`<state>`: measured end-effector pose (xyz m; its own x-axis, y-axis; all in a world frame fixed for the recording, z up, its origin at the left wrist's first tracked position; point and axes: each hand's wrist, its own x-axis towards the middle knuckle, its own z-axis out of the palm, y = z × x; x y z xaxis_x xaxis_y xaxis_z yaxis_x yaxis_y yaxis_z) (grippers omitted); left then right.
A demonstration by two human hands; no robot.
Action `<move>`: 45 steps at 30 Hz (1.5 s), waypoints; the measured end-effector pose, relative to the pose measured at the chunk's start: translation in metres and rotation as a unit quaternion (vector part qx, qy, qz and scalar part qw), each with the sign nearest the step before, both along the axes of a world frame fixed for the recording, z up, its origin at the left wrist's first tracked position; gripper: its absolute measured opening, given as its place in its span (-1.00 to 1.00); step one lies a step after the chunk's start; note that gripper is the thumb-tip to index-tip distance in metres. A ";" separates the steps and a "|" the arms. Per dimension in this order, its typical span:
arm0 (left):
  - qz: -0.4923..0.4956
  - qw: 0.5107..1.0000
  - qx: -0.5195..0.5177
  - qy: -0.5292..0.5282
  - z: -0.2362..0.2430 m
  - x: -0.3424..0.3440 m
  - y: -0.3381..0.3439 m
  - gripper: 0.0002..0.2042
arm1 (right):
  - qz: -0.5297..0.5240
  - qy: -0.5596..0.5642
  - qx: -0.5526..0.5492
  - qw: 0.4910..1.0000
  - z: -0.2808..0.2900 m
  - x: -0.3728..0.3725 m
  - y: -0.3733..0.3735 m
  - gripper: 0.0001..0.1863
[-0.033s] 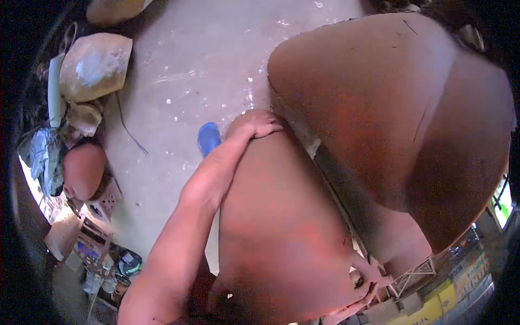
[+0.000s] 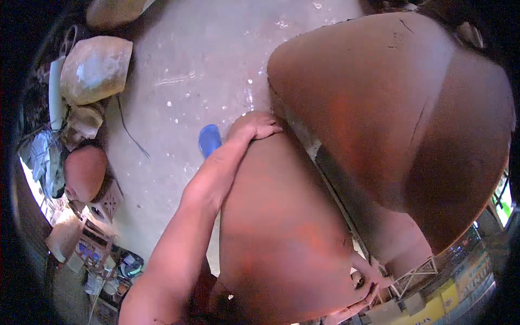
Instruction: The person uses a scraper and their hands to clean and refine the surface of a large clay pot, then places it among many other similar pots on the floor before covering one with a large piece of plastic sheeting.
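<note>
The large clay pot fills the lower centre of the view, close against the body. Its surface is reddish-brown, smooth and matte (no glaze visible). The left hand lies flat and open on the pot's far side, fingers spread over the curve. The right hand presses against the pot's lower right flank, fingers curled to it. A second, larger pot stands just beside, upper right. A blue sandal rests on the concrete floor.
</note>
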<state>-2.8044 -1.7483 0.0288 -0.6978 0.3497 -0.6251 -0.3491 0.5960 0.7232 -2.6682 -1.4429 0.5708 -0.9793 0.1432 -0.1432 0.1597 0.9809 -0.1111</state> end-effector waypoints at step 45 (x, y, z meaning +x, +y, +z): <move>0.353 0.927 0.127 -0.017 0.561 0.160 0.013 -0.45 | -0.092 0.171 -0.123 0.973 0.106 -0.099 0.150 -0.53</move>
